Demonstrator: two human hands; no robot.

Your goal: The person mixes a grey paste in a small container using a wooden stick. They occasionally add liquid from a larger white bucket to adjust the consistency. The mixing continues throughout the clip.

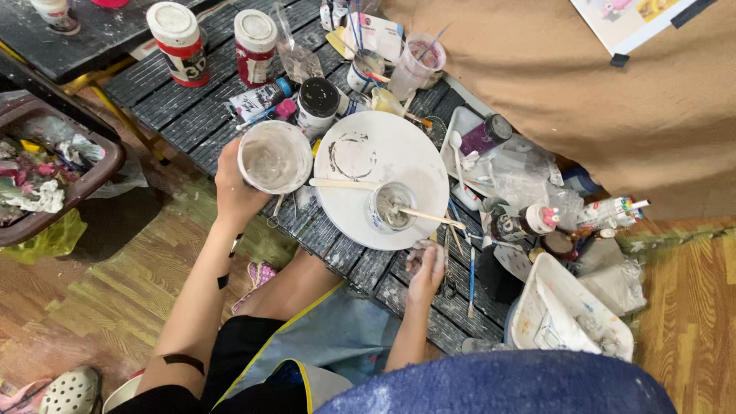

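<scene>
fingers of left hand wrap white tub (tilted); right hand curled by table edge.

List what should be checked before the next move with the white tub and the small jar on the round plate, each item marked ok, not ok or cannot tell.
1. Left hand has a firm hold on the white tub: ok, fingers wrap its side and it is lifted over the table edge.
2. Tub held level: ok, its mouth faces up and the pale contents stay inside.
3. Small jar stands upright on the round plate: ok.
4. Wooden stick sits in the jar: ok, it leans out toward the right.
5. Right hand is free: cannot tell, it rests on the slatted table among brushes.
</scene>
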